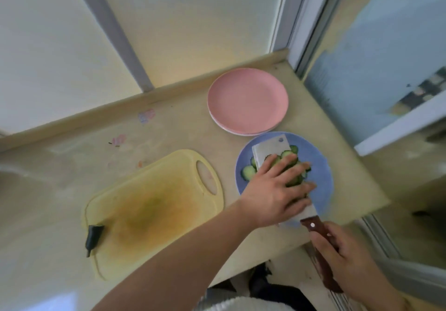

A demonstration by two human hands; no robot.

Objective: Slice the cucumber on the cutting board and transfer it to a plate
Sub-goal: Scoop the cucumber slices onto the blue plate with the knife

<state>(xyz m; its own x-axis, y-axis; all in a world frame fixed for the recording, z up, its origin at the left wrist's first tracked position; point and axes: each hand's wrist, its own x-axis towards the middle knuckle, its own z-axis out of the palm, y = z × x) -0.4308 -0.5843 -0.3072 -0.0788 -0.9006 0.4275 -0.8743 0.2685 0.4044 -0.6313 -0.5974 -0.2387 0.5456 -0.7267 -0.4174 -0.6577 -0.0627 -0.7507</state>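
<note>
A head-worn camera looks down on a pale yellow countertop [169, 127]. At 3 o'clock from the middle of the view sits a round blue plate [321, 166], and just beyond it, toward 1 o'clock, a stack of round pink plates [248, 101]. At 8 o'clock lies a yellow plastic cutting board with an oval handle hole [154, 204]; on its near left edge rests a dark green cucumber stem end [93, 236], the only piece left on the board.

The right hand [342, 257] is wrapped around the brown wooden handle of a broad steel cleaver [268, 149], holding the flat blade low over the blue plate. The left hand [275, 190] lies on the blade with fingers spread and fairly straight, pressing on a heap of green cucumber slices [292, 168]. A few slices already lie on the plate at the blade's 9 o'clock and 1 o'clock sides.

The slicing looks finished, and the step in hand appears to be sweeping the slices off the blade onto the plate. To do it well, the blade should probably stay tilted with its sharp edge down toward the plate, the handle gripped firmly. The flat fingers should push away from the edge, across the blade face, so that nothing spills over the rim.
</note>
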